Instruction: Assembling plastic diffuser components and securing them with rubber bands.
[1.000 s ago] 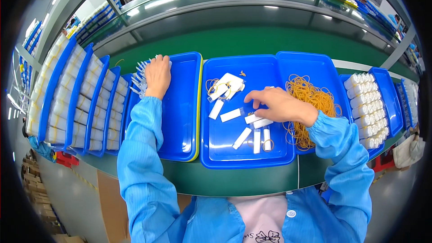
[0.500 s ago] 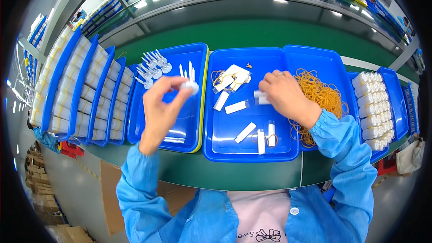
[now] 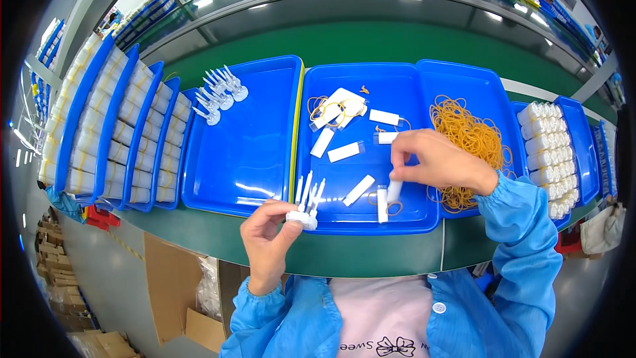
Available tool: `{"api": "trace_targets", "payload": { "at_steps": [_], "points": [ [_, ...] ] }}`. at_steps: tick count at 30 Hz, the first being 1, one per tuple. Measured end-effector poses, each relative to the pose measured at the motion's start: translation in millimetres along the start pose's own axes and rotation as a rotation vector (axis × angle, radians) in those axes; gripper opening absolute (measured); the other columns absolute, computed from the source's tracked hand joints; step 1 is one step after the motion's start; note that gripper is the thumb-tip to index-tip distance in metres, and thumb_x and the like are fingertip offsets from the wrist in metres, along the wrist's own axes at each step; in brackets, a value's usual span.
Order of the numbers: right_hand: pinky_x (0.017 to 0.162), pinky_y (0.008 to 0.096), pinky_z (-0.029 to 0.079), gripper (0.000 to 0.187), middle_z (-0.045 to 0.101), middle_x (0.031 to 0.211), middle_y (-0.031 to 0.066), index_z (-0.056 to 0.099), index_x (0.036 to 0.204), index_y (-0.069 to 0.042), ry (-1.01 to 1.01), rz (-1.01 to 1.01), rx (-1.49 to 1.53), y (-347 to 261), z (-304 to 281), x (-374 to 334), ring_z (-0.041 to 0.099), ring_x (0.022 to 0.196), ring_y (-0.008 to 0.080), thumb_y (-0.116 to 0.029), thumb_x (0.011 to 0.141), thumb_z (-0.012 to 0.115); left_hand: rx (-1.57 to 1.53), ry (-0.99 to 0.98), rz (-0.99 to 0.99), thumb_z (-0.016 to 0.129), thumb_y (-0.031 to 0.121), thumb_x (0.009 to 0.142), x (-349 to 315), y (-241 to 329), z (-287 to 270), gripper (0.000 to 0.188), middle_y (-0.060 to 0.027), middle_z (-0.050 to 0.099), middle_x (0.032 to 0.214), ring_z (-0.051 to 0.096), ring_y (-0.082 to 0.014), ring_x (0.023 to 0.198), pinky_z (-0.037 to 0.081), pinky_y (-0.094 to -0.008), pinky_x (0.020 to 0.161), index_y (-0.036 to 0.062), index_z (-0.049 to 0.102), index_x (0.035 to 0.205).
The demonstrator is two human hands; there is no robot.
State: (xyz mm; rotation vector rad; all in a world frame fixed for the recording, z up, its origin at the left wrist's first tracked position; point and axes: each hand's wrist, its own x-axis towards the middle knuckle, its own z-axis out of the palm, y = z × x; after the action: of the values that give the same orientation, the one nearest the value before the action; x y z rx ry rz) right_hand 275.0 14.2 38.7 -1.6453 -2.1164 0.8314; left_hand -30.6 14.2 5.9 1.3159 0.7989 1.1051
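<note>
My left hand [image 3: 268,245], at the front edge of the trays, pinches a round whitish base with several thin white prongs [image 3: 306,215] pointing up. Over the middle blue tray [image 3: 331,215], my right hand [image 3: 440,158] has its thumb and fingers closed on the upper end of a small white tube [image 3: 395,190], blurred. Beside that tube lies a white piece in a clear sleeve [image 3: 383,205], with a rubber band next to it. More such white pieces [image 3: 346,152] are scattered over the tray. Similar pronged clear bases [image 3: 224,96] stand in the left tray's far corner.
A heap of tan rubber bands [image 3: 467,136] fills much of the right blue tray [image 3: 457,79]. Tilted blue trays of banded white rolls [image 3: 126,132] rise at the left. Bundled white pieces [image 3: 548,159] stack at the right. An open cardboard box [image 3: 169,285] is below.
My left hand has come right and nearer with the pronged base, away from over the left tray. My right hand has moved nearer, leaving two white pieces behind, and now grips a white tube.
</note>
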Motion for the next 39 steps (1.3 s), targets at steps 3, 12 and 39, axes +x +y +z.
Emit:
{"api": "trace_targets", "payload": {
  "at_steps": [3, 12, 39],
  "points": [
    [0.069, 0.0375, 0.047, 0.016, 0.064, 0.082, 0.0102, 0.059, 0.081, -0.004, 0.174, 0.015, 0.144, -15, -6, -5, 0.062, 0.079, 0.0274, -0.014, 0.078, 0.071, -0.109, -0.032, -0.056, 0.069, -0.002, 0.082, -10, -11, 7, 0.019, -0.0092, 0.062, 0.096, 0.062, -0.0162, 0.088, 0.050, -0.0288, 0.082, -0.0031, 0.061, 0.098],
    [0.077, 0.0240, 0.043, 0.022, 0.060, 0.089, 0.0012, 0.061, 0.099, 0.001, 0.308, 0.019, 0.711, -18, 1, -9, 0.052, 0.083, 0.0074, -0.021, 0.096, 0.056, -0.019, -0.256, -0.116, 0.067, 0.004, 0.086, -15, -19, 35, 0.016, -0.0074, 0.059, 0.101, 0.058, -0.0147, 0.094, 0.047, -0.0284, 0.086, -0.0002, 0.064, 0.101],
    [0.082, 0.0233, 0.044, 0.019, 0.061, 0.090, 0.0016, 0.062, 0.091, -0.001, 0.341, 0.048, 0.862, -12, 16, -5, 0.054, 0.088, 0.0073, -0.020, 0.093, 0.061, -0.007, -0.263, -0.124, 0.067, 0.006, 0.087, -6, -16, 41, 0.015, -0.0075, 0.059, 0.099, 0.058, -0.0145, 0.092, 0.047, -0.0276, 0.084, -0.0007, 0.064, 0.100]
  ]
}}
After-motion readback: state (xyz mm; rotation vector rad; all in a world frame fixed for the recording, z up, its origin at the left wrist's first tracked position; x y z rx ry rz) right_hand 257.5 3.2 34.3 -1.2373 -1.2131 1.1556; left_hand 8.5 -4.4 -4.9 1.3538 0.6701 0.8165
